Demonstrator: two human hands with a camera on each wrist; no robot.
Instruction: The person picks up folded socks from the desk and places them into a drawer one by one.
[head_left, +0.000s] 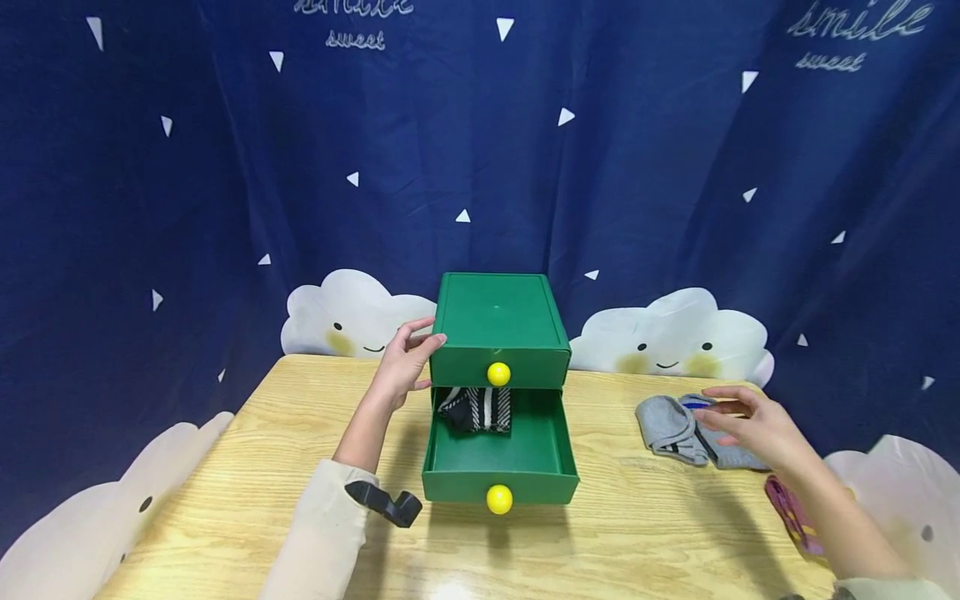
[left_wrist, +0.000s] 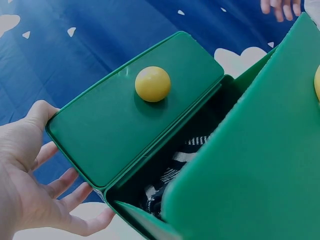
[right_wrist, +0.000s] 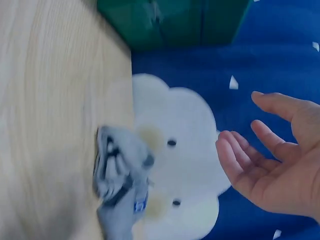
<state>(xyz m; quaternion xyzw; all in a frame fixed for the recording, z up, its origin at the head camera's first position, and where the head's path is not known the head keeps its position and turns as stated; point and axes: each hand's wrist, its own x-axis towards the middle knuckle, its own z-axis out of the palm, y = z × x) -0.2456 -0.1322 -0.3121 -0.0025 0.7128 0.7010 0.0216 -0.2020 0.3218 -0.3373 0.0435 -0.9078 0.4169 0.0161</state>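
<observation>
A green two-drawer box [head_left: 495, 310] with yellow knobs stands at the middle of the table. Its lower drawer [head_left: 453, 487] is pulled out, and a folded black-and-white striped sock [head_left: 489, 408] lies at the back left inside it. My left hand [head_left: 403, 364] touches the box's upper left side, thumb at the front corner and fingers spread along the side in the left wrist view. On the right, my right hand [head_left: 753, 425] hovers with relaxed fingers and nothing in them. Below it lie folded grey socks [head_left: 666, 423], one showing a blue patch.
A pink sock with yellow marks [head_left: 787, 508] lies near the table's right edge, partly behind the right forearm. The wooden table [head_left: 622, 533] reaches back to a dark blue curtain [head_left: 480, 150] with cloud shapes along its bottom.
</observation>
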